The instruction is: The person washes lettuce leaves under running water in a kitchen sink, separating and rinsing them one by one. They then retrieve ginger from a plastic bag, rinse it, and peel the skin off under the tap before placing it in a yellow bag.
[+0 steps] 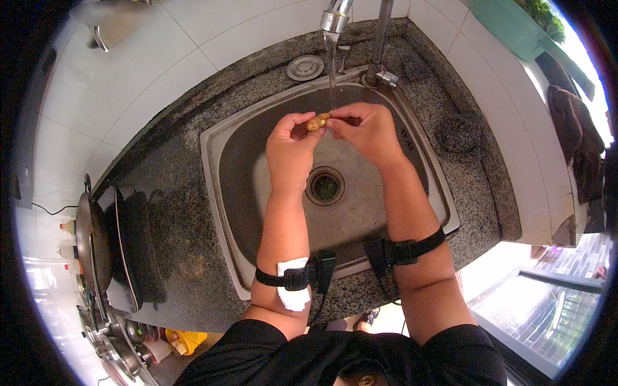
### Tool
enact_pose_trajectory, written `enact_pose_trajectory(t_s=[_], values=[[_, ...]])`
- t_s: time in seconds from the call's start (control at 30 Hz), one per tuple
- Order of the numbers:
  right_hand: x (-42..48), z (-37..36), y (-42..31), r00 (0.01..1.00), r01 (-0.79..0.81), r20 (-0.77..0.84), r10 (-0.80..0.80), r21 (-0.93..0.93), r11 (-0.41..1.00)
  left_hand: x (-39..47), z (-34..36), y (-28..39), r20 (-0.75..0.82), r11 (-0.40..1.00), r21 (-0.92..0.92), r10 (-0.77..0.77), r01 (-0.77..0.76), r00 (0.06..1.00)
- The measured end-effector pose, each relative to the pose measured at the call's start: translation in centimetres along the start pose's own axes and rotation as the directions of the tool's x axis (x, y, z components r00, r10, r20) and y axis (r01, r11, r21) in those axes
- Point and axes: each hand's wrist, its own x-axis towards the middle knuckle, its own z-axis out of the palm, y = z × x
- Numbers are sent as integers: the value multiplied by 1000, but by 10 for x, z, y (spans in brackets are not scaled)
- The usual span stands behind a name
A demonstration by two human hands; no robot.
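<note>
A small knobby piece of ginger root (316, 123) is held over the stainless steel sink (285, 193). My left hand (295, 140) grips its left side between thumb and fingers. The fingertips of my right hand (364, 128) pinch its right end. Water runs from the metal faucet (334, 21) just behind the ginger, and the stream's lower end is hidden near my right fingers. Below my hands is the round drain (326, 186), with something greenish inside.
A metal sink strainer lid (305, 68) lies on the granite ledge behind the sink. A dark scouring pad (458, 132) sits on the counter at right. A wok (89, 241) stands at the left edge, with a yellow container (188, 340) below it.
</note>
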Motion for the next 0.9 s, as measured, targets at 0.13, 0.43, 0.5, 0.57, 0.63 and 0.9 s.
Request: enact_pose_trajectory(t_s=[0.13,0.43,0.5,0.57,0.63,0.9], values=[[0,-3,4,992,121,6,-124,-252,960,-1,3,1,-21,988,153,14,-10,1000],[0,-5,-5,985,-161,88,148,171,972,0,-1,-5,-25,997,77,29,-27,999],[0,-6,-2,984,-158,103,145,132,979,-1,2,-1,-29,984,169,64,-58,998],[0,-6,1,981,-178,97,171,71,981,0,3,-3,-21,970,211,129,-122,991],[0,-5,0,972,-217,106,208,79,973,2,1,-11,-11,953,211,222,-215,975],[-1,-7,-6,952,-301,159,263,302,904,2,1,-12,-24,963,191,196,-187,980]])
